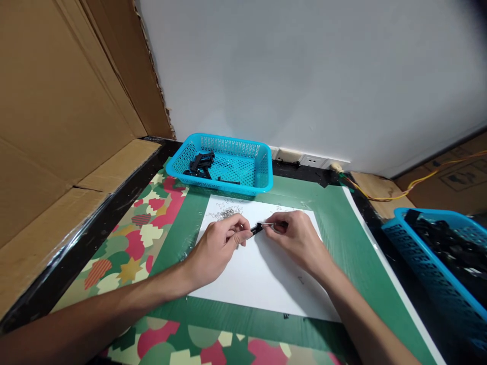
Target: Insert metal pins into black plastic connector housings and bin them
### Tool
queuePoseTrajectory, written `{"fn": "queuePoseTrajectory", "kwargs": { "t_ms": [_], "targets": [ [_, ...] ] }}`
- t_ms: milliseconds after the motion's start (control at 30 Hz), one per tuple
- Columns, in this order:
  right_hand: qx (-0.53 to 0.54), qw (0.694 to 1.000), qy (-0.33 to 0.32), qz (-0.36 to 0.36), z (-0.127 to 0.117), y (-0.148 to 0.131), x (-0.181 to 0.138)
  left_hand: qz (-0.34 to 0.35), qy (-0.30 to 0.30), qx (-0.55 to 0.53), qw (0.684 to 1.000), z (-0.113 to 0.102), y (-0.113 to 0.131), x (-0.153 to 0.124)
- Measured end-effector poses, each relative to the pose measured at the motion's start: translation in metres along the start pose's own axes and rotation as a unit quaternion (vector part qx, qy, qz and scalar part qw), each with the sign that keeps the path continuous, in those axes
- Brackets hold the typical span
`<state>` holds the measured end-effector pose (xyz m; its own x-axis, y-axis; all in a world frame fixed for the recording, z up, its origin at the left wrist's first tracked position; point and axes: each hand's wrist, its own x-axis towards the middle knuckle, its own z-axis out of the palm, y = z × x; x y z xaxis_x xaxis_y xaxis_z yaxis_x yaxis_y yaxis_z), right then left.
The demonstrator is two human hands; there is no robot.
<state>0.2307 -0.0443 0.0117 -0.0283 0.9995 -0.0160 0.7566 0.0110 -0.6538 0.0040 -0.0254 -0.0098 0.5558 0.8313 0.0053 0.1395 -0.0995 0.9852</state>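
Over a white sheet of paper (pixel 243 276), my left hand (pixel 220 243) pinches a small black plastic part (pixel 257 229) between thumb and fingers. My right hand (pixel 297 235) is closed around a thin tool with a dark handle and a slim metal shaft (pixel 268 223). The shaft's tip meets the black part or lies right at it; I cannot tell which. Just behind my left hand lies a pile of tiny bent wire pieces (pixel 228 212) on the paper. A single wire piece (pixel 301 280) rests near my right wrist.
A blue basket (pixel 243 189) with several black parts (pixel 201 165) stands at the back. Another blue basket (pixel 426 253), full of black parts, is at the right. Cardboard (pixel 68 91) walls the left side. Sockets (pixel 312 160) and a yellow cable (pixel 411 188) line the wall.
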Motion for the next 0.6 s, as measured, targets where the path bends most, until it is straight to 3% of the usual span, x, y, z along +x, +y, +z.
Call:
{"fn": "queuePoseTrajectory", "kwargs": {
  "t_ms": [600],
  "targets": [
    [-0.041,0.999,0.030,0.007,0.0061,-0.0044,-0.0021,0.003,-0.002,0.020,1.000,-0.0005,0.0040,-0.0004]
  ]
}}
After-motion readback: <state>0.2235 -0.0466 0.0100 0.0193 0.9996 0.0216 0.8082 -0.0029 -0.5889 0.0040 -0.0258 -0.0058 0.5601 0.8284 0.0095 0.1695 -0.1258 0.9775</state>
